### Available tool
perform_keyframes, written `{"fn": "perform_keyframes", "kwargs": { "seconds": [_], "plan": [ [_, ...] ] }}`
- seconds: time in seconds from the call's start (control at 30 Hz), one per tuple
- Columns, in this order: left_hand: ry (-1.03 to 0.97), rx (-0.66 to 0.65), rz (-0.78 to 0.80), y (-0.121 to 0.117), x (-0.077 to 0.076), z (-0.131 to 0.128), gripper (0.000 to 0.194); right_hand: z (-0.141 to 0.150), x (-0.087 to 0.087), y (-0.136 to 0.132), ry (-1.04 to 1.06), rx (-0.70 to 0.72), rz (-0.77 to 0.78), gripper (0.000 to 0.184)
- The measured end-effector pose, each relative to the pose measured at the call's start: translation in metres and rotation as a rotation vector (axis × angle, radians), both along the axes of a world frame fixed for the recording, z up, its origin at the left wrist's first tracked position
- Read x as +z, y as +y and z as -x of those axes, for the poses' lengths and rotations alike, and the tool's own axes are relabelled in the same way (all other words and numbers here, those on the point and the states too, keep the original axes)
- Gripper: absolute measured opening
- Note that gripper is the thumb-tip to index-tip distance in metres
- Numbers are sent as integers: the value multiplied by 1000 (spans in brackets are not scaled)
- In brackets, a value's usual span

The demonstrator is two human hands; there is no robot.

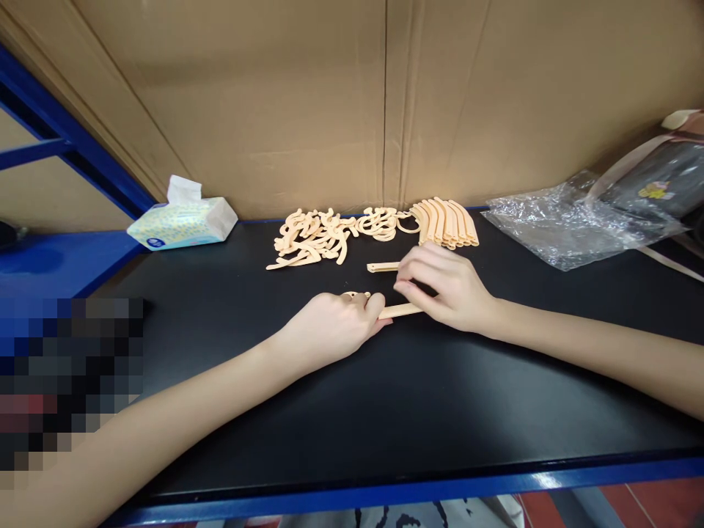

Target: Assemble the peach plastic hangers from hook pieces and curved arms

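Near the middle of the black table, my left hand [341, 323] is closed around a beige, narrow plastic strip [400, 312]. One end of the strip sticks out to the right and passes behind my right hand. A small rounded beige part [357, 295] with a hole shows just above the left fingers. My right hand [443, 286] is curled, thumb and fingertips pinched together over the strip; whatever lies between them is hidden. Just beyond its fingers is another beige channel-shaped strip [382, 268], its right end covered by the hand.
Behind my hands lie a loose heap of beige hook-like pieces [311, 235], curved small parts [378, 224] and a row of curved strips [445, 222]. A tissue pack [184, 222] stands back left. Clear plastic bag [577, 220] lies back right, against a cardboard wall [264, 110].
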State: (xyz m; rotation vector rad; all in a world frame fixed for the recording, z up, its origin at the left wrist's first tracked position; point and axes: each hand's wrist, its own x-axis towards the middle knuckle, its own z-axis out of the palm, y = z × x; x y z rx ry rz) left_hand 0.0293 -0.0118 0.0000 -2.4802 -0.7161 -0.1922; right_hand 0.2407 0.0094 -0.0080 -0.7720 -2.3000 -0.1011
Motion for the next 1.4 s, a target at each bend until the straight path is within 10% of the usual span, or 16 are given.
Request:
{"fn": "perform_keyframes", "kwargs": {
  "seconds": [0.37, 0.73, 1.4],
  "plan": [
    [43, -54, 7, -8, 3, -3, 28, -4, -11, 22, -32, -187, 312, 17],
    [-9, -355, 223, -11, 9, -5, 11, -4, -10, 22, -9, -161, 305, 11],
    [-19, -328, 347, -5, 7, -3, 22, -2, -7, 19, -80, -195, 272, 14]
  ]
}}
